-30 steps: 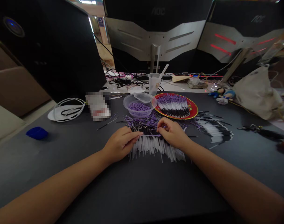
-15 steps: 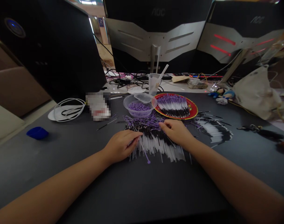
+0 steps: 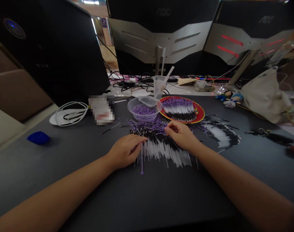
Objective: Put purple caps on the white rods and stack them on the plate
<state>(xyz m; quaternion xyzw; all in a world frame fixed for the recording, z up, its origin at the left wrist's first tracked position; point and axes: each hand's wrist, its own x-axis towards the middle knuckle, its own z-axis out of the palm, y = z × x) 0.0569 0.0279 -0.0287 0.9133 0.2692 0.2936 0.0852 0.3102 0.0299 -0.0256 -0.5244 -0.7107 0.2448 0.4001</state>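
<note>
Purple-tipped stick (image 3: 141,161) has swung from a slant to nearly upright in view since prev frame; it now runs from under L hand (image 3: 124,151) to a tip on bare mat, just past the L fingertips. Looks v light, thin and springy, prob flicks away if nudged; best pinched mid-shaft, away from the tip. AOC monitors (image 3: 161,45) stand far beyond the fingers, dark desk mat (image 3: 64,183) lies under them. Red plate (image 3: 200,113) of laid-out sticks sits ahead of R fingers; clear plastic bowl (image 3: 134,111) of purple bits sits ahead of both hands. Loose stick pile (image 3: 162,149) crowds both hands and may snag. L fingers (image 3: 138,140) lie together on the pile; R hand (image 3: 180,135) has fingers curled together, R fingers (image 3: 169,129). Can't tell if either is clamped on a stick.
</note>
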